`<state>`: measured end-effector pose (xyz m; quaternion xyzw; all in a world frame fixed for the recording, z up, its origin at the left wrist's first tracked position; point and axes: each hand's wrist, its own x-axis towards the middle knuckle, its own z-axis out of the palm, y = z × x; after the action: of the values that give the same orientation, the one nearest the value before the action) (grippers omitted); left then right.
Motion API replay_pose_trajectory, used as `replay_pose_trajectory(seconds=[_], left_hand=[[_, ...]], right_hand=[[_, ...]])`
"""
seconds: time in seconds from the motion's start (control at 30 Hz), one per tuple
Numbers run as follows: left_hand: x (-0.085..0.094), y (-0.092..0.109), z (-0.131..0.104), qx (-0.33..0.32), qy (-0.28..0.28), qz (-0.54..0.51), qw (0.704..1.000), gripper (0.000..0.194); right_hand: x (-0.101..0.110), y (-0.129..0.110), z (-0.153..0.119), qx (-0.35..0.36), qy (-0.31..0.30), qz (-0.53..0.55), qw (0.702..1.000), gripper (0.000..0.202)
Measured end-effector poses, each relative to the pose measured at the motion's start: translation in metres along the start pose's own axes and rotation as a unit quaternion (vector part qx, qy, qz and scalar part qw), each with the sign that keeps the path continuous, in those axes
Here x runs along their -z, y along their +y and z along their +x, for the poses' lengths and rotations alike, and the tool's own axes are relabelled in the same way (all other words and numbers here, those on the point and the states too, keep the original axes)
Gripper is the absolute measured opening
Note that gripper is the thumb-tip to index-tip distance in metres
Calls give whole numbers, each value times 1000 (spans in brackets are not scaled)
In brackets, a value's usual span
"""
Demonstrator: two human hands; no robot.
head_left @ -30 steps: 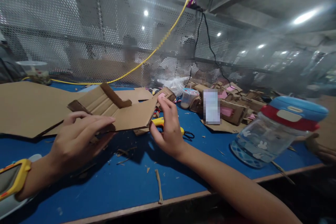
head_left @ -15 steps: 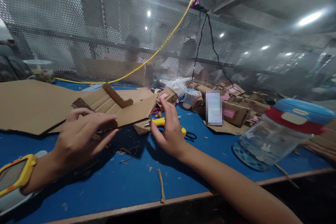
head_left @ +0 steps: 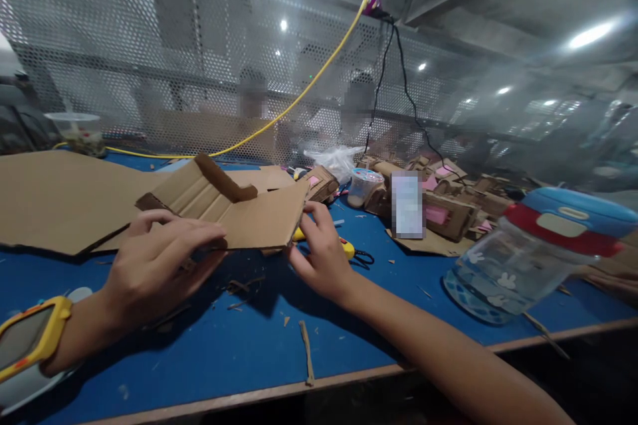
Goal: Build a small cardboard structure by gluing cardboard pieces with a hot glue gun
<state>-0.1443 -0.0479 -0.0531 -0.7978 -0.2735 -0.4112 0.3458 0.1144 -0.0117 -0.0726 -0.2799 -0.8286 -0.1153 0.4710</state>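
Observation:
A folded, scored piece of cardboard (head_left: 259, 220) is held up over the blue table, with a bent upright strip along its far side. My left hand (head_left: 162, 259) is closed on its near left edge, thumb below and fingers on top. At its right edge, my right hand (head_left: 321, 246) grips the cardboard between thumb and fingers. Partly hidden behind that hand lies a yellow utility knife (head_left: 347, 249) with a black cord loop. Cardboard shavings (head_left: 244, 285) lie on the table beneath the held piece.
A large flat cardboard sheet (head_left: 60, 199) covers the left back. To the right stands a water bottle (head_left: 523, 265) with a blue and red lid. Behind it are a phone-like screen (head_left: 407, 204), cardboard parts (head_left: 448, 212) and a lidded plastic cup (head_left: 365, 187). A yellow cable (head_left: 279, 118) crosses the mesh.
My right hand has closed onto the right edge of the cardboard, where it was apart before. The piece has shifted slightly right and now covers more of the utility knife.

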Motion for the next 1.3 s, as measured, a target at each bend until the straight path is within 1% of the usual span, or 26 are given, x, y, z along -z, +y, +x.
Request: replay_pose_trajectory(seconds=[0.17,0.3,0.37,0.47,0.67,0.93,1.1,1.3], left_hand=[[-2,2,0,-7,6,2,1000,14],[-3,2,0,-13,-1,3,1000,6],[-3,2,-1,-25,-10,3,1000,8],[-2,2,-2,-31,-23,-2,999,13],[-3,1,-5,-21,-28,-6,999,11],[-2,3,-2,-23,-22,8,999,6],[-3,2,-5,-27,-23,10,999,8],[-2,1,-2,-26,-19,25,999,10]], right_hand=[[1,-1,-1,31,-8,2,999,31],[3,-1,-2,44,-26,15,999,42],[3,0,-3,46,-33,21,998,48],[2,1,-4,49,-44,20,998,51],[1,2,-4,52,-50,6,997,43],[1,-1,0,85,-4,7,996,39],[3,-5,2,58,-10,29,998,31],[6,-8,3,44,-6,33,998,31]])
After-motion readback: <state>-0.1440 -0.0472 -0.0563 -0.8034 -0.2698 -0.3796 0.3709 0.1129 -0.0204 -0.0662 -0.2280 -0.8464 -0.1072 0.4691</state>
